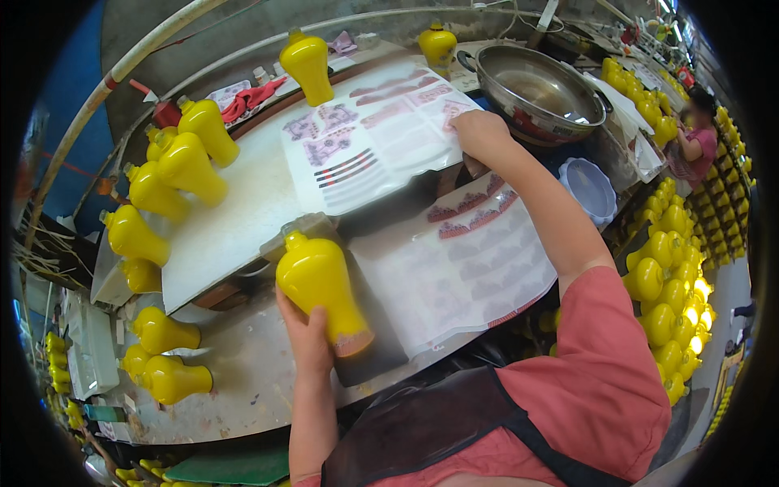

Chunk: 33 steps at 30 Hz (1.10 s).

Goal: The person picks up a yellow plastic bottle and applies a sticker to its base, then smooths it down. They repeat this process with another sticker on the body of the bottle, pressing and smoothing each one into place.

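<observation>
My left hand (309, 329) is wrapped round the lower side of a glossy yellow vase (315, 272), which has a narrow clear neck and a reddish patterned band round its base. The vase leans slightly above the table. My right hand (480, 136) is stretched far forward to the right edge of a white decal sheet (333, 191). Its fingers are closed and touch the sheet by a pink printed piece; whether something is between them is hidden. Purple, pink and striped decals lie on this sheet. Nearer to me is a second decal sheet (454, 280) with red-edged curved strips.
A wide metal pan (540, 85) stands at the back right, with a pale blue basin (587, 188) beside it. Several yellow vases (191, 166) line the table's left. One yellow vase (307, 69) stands behind the sheet. At the far right, a person (695, 142) sits among more vases.
</observation>
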Each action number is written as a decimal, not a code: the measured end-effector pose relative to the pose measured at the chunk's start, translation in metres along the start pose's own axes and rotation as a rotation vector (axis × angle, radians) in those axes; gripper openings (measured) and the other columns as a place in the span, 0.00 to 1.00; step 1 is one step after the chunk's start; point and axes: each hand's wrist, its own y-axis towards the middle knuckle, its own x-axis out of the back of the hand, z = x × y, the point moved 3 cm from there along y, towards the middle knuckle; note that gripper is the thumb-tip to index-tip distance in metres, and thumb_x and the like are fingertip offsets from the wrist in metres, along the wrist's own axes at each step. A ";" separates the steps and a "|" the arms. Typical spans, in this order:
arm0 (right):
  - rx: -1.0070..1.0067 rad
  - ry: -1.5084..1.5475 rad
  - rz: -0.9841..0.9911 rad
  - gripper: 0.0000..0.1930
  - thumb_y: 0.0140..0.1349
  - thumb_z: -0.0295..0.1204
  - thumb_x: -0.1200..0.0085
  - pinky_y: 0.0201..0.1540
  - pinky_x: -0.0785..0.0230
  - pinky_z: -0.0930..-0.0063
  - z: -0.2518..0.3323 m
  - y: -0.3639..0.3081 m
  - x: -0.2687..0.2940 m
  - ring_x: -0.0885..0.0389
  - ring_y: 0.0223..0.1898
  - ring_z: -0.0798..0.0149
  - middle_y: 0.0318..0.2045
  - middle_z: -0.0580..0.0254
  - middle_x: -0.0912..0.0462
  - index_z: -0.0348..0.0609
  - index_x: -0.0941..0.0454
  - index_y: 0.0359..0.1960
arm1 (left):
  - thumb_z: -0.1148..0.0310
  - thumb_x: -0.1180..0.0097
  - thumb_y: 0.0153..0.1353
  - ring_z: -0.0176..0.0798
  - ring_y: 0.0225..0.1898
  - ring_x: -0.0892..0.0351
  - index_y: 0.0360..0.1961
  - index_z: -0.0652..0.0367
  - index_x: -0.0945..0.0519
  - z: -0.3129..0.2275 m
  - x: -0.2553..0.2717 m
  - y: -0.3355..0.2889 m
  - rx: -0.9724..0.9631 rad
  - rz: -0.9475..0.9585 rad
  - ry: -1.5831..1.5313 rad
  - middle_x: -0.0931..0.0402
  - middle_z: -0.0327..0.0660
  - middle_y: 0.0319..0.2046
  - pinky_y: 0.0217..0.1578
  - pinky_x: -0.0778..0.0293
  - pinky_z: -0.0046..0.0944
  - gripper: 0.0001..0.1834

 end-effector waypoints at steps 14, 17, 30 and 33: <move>-0.194 0.697 -0.482 0.14 0.66 0.39 0.41 0.32 0.27 0.58 -0.026 -0.085 -0.021 0.14 0.31 0.50 0.28 0.47 0.15 0.41 0.19 0.42 | 0.72 0.45 0.63 0.48 0.70 0.35 0.80 0.55 0.52 0.001 0.000 -0.001 -0.039 -0.012 0.090 0.38 0.48 0.71 0.70 0.37 0.46 0.46; -0.572 1.518 0.023 0.21 0.69 0.48 0.40 0.19 0.40 0.67 -0.017 -0.082 -0.060 0.24 0.17 0.61 0.17 0.54 0.23 0.39 0.23 0.32 | 0.74 0.48 0.64 0.48 0.72 0.38 0.80 0.56 0.53 -0.004 -0.003 -0.001 -0.006 -0.014 0.096 0.40 0.49 0.72 0.71 0.41 0.46 0.45; -0.609 1.134 -0.565 0.14 0.59 0.37 0.31 0.34 0.25 0.73 -0.032 -0.079 -0.066 0.15 0.25 0.65 0.28 0.60 0.11 0.37 0.10 0.36 | 0.73 0.56 0.77 0.42 0.71 0.36 0.81 0.54 0.54 -0.007 -0.001 -0.002 0.002 0.029 -0.152 0.40 0.46 0.73 0.71 0.39 0.40 0.36; -0.160 0.486 -0.714 0.13 0.65 0.38 0.36 0.39 0.24 0.72 -0.002 -0.091 0.002 0.15 0.28 0.68 0.31 0.57 0.11 0.43 0.11 0.44 | 0.74 0.53 0.75 0.43 0.70 0.35 0.81 0.53 0.55 -0.009 -0.003 -0.003 0.016 0.036 -0.158 0.40 0.46 0.72 0.70 0.37 0.42 0.39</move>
